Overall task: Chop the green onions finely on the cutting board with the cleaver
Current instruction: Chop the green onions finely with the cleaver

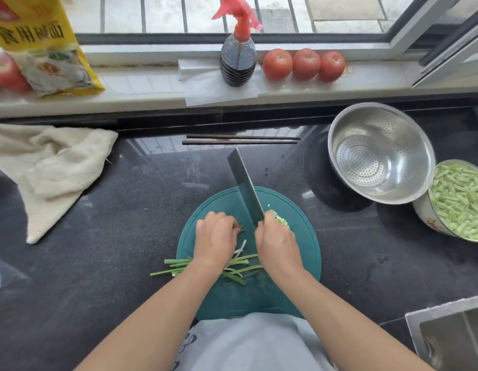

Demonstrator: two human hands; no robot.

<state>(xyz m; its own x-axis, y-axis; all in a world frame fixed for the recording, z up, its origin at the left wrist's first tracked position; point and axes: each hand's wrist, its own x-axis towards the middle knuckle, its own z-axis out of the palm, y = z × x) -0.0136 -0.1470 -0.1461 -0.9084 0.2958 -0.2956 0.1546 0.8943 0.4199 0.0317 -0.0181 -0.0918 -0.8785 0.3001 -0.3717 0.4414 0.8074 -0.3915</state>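
The dark speckled surface (98,236) is carrying all work items below a pale window sill (141,97). A cream towel (53,167) is lying crumpled at the left of the surface. A steel colander (379,153) is sitting at the right, touching a bowl of cut green beans (460,199) just beside it. A steel sink corner (446,330) is showing at the lower right.

The round teal cutting board (304,253) is lying at the near centre of the surface, directly in front of the person. A yellow food packet (42,44) is leaning on the sill at the left, with a dark spray bottle (237,60) and three tomatoes (304,64) standing further right.

The cleaver (243,180) is standing edge-down on the board, blade pointing away and to the left. The right hand (278,242) is gripping its handle with fingers wrapped round it. The left hand (215,236) is resting knuckles-up with fingers curled, pressing down a bundle of green onions (241,228) just left of the blade. Uncut green onion stalks (179,266) are lying across the near part of the board, partly under the left wrist. A pile of chopped green onion (282,220) is lying right of the blade. Two dark chopsticks (240,139) are lying parallel beyond the board.
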